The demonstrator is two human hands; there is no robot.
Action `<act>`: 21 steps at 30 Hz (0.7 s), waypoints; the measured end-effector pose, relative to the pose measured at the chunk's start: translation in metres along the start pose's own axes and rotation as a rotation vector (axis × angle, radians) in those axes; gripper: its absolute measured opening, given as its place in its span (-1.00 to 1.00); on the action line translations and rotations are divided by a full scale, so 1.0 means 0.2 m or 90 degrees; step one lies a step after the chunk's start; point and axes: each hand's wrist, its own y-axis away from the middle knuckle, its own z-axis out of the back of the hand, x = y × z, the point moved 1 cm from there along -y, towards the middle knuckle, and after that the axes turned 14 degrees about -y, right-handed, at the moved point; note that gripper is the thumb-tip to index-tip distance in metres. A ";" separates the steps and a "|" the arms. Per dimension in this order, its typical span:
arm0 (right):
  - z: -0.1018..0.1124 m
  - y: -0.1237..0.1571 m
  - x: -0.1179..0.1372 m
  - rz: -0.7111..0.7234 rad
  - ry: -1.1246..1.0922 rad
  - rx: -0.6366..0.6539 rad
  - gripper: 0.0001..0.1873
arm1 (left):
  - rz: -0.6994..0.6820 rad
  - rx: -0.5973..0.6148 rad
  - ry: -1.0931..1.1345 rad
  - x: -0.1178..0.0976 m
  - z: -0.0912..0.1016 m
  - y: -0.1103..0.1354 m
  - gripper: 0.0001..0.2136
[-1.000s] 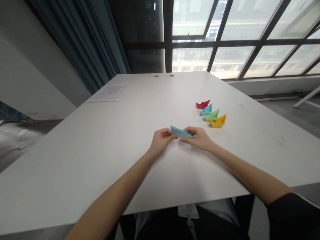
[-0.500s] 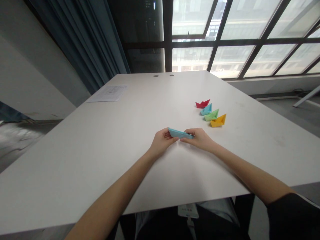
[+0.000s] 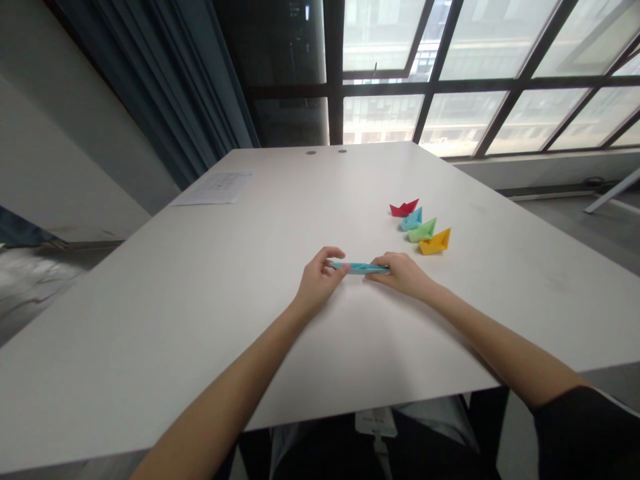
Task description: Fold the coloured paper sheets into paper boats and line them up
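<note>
Beneath the left grip (image 3: 317,277) and right grip (image 3: 403,272) lies the white worktop (image 3: 240,267), with a printed sheet (image 3: 216,189) beyond, leftward. Both grips pinch opposite ends of the folded blue paper (image 3: 359,269). Four paper boats (image 3: 421,231) stand just beyond the right grip.

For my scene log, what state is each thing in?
Left hand: thumb at the paper's left end, one finger raised; grip unclear
Right hand: closed on the paper's right end
Paper: blue, folded narrow
Red boat: folded, upright
Blue boat: folded, upright
Green boat: folded, upright
Yellow boat: folded, upright
Sheet: flat, printed
Curtain: hanging in folds
</note>
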 end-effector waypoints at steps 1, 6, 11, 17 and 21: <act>0.00 0.00 0.00 0.000 0.014 0.004 -0.75 | -0.008 0.000 -0.019 0.00 0.00 0.00 -0.83; -0.01 0.00 0.00 0.006 0.051 0.030 -0.78 | -0.020 0.032 -0.093 0.00 0.01 0.00 -0.90; -0.02 0.01 0.01 0.040 0.037 0.053 -0.81 | 0.025 0.124 -0.146 0.00 0.00 0.01 -0.82; -0.02 0.00 0.01 0.050 -0.022 0.081 -0.80 | -0.009 0.101 -0.126 0.01 -0.01 0.01 -0.79; -0.03 0.01 0.01 0.045 -0.041 0.096 -0.78 | -0.012 0.090 -0.163 0.02 -0.01 0.01 -0.85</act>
